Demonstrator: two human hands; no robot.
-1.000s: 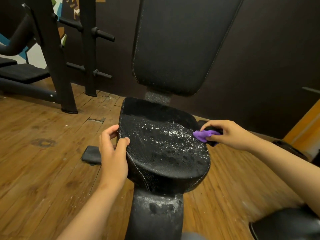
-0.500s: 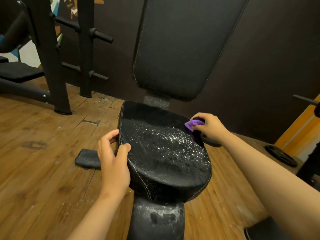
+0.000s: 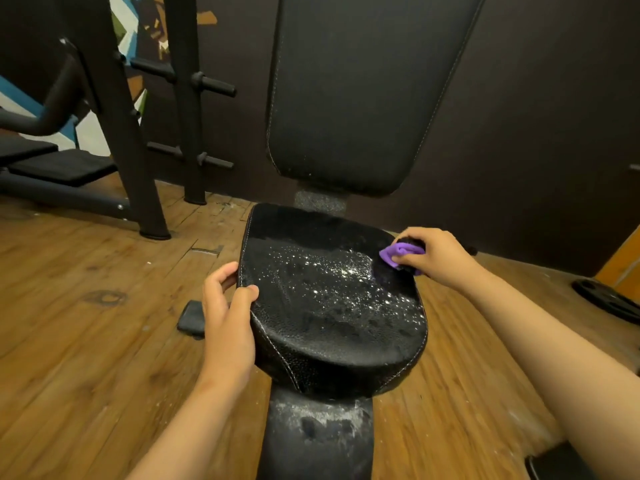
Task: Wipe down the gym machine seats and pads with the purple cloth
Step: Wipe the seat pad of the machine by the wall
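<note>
Fingers and thumb of your right hand (image 3: 434,252) are curled round the purple cloth (image 3: 401,252), which is bunched into a small wad. You hold it against the far right edge of the seat (image 3: 329,317), near its back corner. Your left hand (image 3: 228,323) grips the seat's left edge about midway along: the thumb lies on top of the stitched seam and the fingers wrap round the side.

The seat is black and textured, with pale stitching. Shiny droplets (image 3: 332,271) cover much of its top, thickest across the middle and toward the cloth. The strip along the back edge looks dark and flat. Just behind it a short grey stub joins the upright back pad (image 3: 363,98), also black with a stitched border and a few pale specks near its lower edge. Below the seat's front lip, the black post (image 3: 318,438) carries whitish smears.

All of this stands on a wooden plank floor (image 3: 86,341). A small black pad (image 3: 192,320) lies on the boards just beside your left hand. Far left, a black rack (image 3: 117,133) with side pegs rises in front of a painted wall patch (image 3: 128,26) of blue, green and orange shapes, and a low bench (image 3: 62,166) sits beside it. At the right edge a dark weight plate (image 3: 609,303) lies flat on the floor, well apart from the seat.
</note>
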